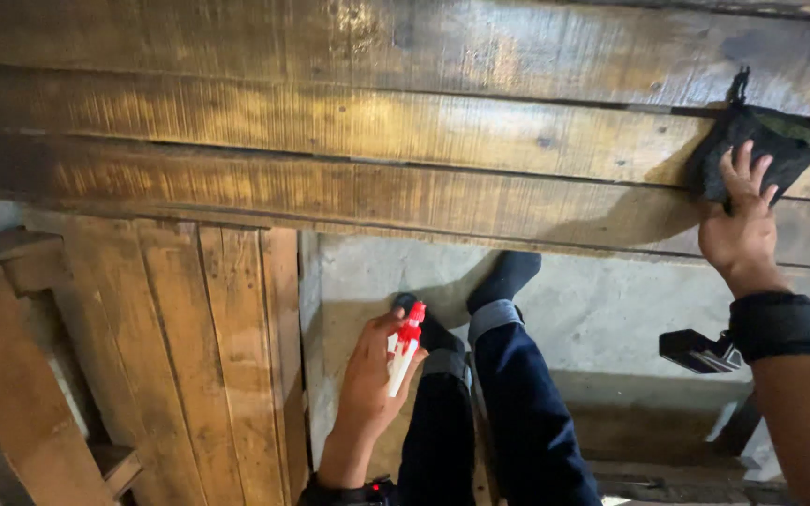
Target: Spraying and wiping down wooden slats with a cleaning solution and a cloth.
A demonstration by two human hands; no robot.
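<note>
My left grip [367, 379] wraps a spray bottle [403, 349] with a red trigger, held low above my knees; its contents stay hidden. My right grip [741, 225], fingers spread, presses a dark cloth [752, 150] flat against the wooden surface [377, 131].

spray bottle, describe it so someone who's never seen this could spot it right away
Below the long wooden planks, beside the dark trouser legs, the left hand grips a small spray bottle. Its red and white trigger head stands out against the browns and blues around it.
</note>
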